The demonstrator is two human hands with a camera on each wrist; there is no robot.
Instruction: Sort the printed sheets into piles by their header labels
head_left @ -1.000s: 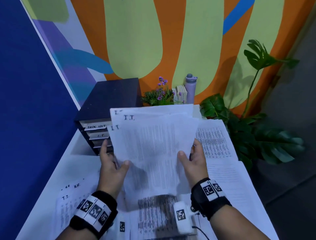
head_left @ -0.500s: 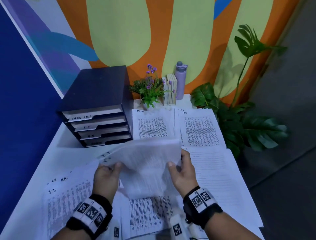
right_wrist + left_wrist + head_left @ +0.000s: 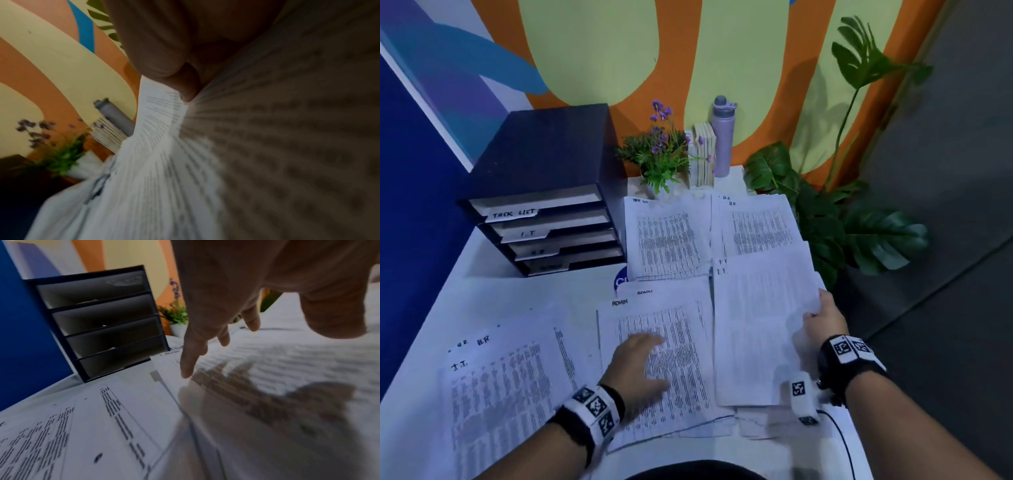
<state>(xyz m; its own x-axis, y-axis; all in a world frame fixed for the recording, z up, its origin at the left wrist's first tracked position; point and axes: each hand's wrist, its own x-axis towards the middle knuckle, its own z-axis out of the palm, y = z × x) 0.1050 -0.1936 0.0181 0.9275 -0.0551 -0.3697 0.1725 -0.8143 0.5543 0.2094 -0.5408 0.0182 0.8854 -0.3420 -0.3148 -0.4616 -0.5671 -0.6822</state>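
Observation:
Printed sheets lie in piles on the white table (image 3: 482,301). At the back are a TASK LIST pile (image 3: 667,236) and an H.R. pile (image 3: 756,229). In front lie an ADMIN pile (image 3: 681,377) and an I.T. pile (image 3: 756,329). A mixed stack (image 3: 506,387) with an I.T. sheet on top sits at the front left. My right hand (image 3: 822,317) pinches the right edge of the top I.T. sheets (image 3: 160,154), thumb (image 3: 183,84) on top. My left hand (image 3: 645,359) hovers over the ADMIN pile with fingers (image 3: 189,363) spread and holds nothing.
A dark drawer organiser (image 3: 544,192) with labelled trays stands at the back left. A flower pot (image 3: 657,161), books (image 3: 703,157) and a lilac bottle (image 3: 720,137) line the wall. A large leafy plant (image 3: 859,233) stands past the table's right edge.
The I.T. sheets that both hands held up have come down onto the right front pile. My left hand let go and moved over the ADMIN pile.

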